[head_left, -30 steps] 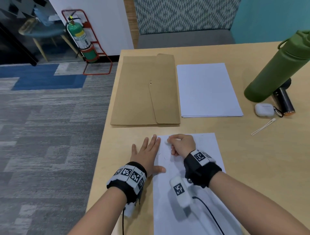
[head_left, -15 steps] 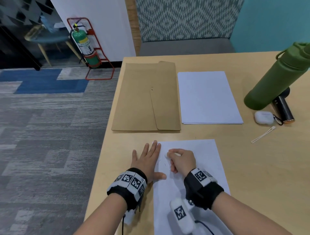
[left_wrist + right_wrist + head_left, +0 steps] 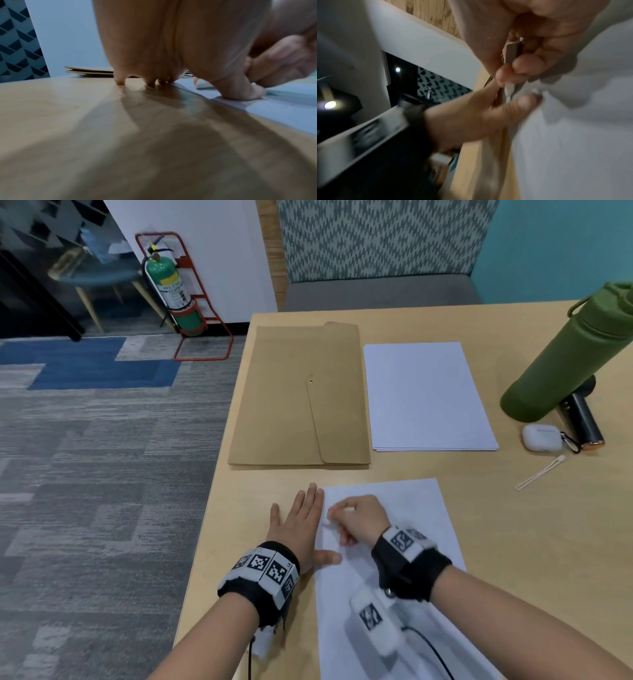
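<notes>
Pinching a small white object (image 3: 345, 509) between thumb and curled fingers, the person's right hand (image 3: 361, 518) sits on the near sheet (image 3: 414, 508), object tip down on the paper at the sheet's far left part. Left hand (image 3: 298, 529) lies flat, fingers straight and close together on the bare table (image 3: 513, 542) just beside the sheet's left edge, thumb spread out and pressing the sheet's edge. What the white object is cannot be told for sure; the wrist views are blurred.

Table is light wood, with grey and blue carpet to its left. A padded bench (image 3: 376, 292) stands at the far side. The brown envelope (image 3: 298, 395) lies flat at far left of the table, flap shut. A stack of white paper (image 3: 428, 395) sits just right of it, apart from the near sheet. The green bottle (image 3: 565, 354) stands at far right. A green fire extinguisher (image 3: 171, 292) stands in a red stand on the floor, far left. A black cylinder (image 3: 582, 419) lies behind the bottle's base. A white earbud case (image 3: 542, 438) sits just beside the cylinder. A thin white strap (image 3: 541, 472) lies near the case.
</notes>
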A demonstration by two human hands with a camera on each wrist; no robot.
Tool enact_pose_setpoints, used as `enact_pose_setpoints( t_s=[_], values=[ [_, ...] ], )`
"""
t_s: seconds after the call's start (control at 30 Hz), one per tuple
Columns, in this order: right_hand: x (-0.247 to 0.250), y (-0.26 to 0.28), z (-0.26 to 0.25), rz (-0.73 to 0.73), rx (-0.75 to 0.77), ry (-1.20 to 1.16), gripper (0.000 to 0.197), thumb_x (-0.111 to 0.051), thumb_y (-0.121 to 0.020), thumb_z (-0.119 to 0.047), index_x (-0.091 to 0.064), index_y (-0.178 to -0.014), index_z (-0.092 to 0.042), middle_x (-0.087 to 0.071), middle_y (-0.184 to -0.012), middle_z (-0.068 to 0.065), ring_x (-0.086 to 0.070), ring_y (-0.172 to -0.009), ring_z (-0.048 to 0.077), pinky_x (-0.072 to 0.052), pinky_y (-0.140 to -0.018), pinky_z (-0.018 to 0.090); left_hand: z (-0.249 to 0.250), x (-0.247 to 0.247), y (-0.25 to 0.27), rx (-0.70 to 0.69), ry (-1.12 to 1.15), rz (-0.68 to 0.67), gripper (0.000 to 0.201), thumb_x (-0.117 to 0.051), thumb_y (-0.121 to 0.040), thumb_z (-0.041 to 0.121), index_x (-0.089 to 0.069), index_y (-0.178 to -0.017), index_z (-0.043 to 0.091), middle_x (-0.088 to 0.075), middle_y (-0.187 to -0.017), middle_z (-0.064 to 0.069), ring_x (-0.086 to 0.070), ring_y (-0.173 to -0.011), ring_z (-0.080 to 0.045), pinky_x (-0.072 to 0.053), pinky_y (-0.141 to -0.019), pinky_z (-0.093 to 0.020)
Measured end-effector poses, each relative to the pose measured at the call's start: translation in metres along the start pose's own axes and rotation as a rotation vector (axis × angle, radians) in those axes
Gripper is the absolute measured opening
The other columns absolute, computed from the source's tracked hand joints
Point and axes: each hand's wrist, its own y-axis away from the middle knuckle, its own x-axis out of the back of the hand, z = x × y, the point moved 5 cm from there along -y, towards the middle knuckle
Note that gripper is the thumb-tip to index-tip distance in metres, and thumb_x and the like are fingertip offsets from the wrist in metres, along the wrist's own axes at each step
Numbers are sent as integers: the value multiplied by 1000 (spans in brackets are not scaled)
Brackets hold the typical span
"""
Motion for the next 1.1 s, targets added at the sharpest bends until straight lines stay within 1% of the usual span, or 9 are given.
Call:
enact_pose_setpoints(
  t_s=[0.17,0.37,0.47,0.53,0.6,0.73,0.83,0.93,1.1],
  values=[
    [10,-20,-10,191,14,-147,11,-62,-82,-13,-66,-73,-15,-54,-39,1,-51,-35,16,-42,-43,24,0,1,1,14,-14,-3,113,-54,-81,63,26,-145,17,32,-152,4,21,-143,-16,5,-113,-55],
    [-7,10,8,-8,-16,-14,10,-62,-79,-12,-66,-75,-19,-54,-35,-2,-51,-35,15,-44,-42,21,0,0,1,1,2,2,115,-53,-79,67,26,-145,17,33,-151,4,22,-143,-15,6,-113,-55],
    [9,-15,-7,105,12,-89,7,-62,-82,-13,-66,-77,-15,-55,-38,0,-52,-40,18,-45,-49,26,0,0,1,9,-7,-2,114,-54,-79,66,27,-144,17,33,-151,4,22,-143,-15,5,-113,-55],
    [13,-24,-13,183,25,-143,8,-62,-83,-12,-66,-76,-14,-55,-41,3,-51,-37,17,-44,-46,24,-1,0,1,12,-13,-3,114,-54,-80,65,26,-145,18,33,-152,4,22,-143,-15,6,-113,-55],
    [8,-14,-8,180,24,-118,6,-62,-82,-12,-67,-80,-15,-55,-41,4,-50,-35,14,-44,-44,23,0,-1,1,7,-4,-5,113,-54,-80,65,26,-145,18,33,-152,4,22,-143,-15,6,-113,-55],
    [-9,11,6,30,-4,-19,10,-62,-80,-13,-67,-77,-21,-55,-39,0,-53,-34,15,-44,-44,22,0,-1,0,-2,2,3,114,-51,-78,70,26,-145,18,33,-152,5,23,-143,-15,6,-113,-54],
    [0,-11,-8,109,13,-36,8,-61,-81,-16,-67,-77,-18,-55,-38,2,-52,-37,17,-46,-48,25,-1,0,1,1,2,2,114,-53,-79,67,27,-145,18,33,-152,4,22,-143,-15,6,-113,-55],
    [2,-20,-14,203,44,-73,7,-61,-82,-16,-68,-81,-16,-53,-35,-4,-51,-32,13,-43,-41,21,0,2,3,4,13,3,115,-55,-80,63,29,-143,17,32,-152,4,21,-143,-15,6,-113,-54],
    [-10,8,7,-48,3,61,9,-62,-78,-14,-65,-70,-18,-55,-39,3,-49,-32,14,-40,-39,19,-1,0,1,-9,7,-3,120,-57,-77,67,31,-142,16,35,-151,3,24,-142,-16,7,-112,-55]
  ],
)
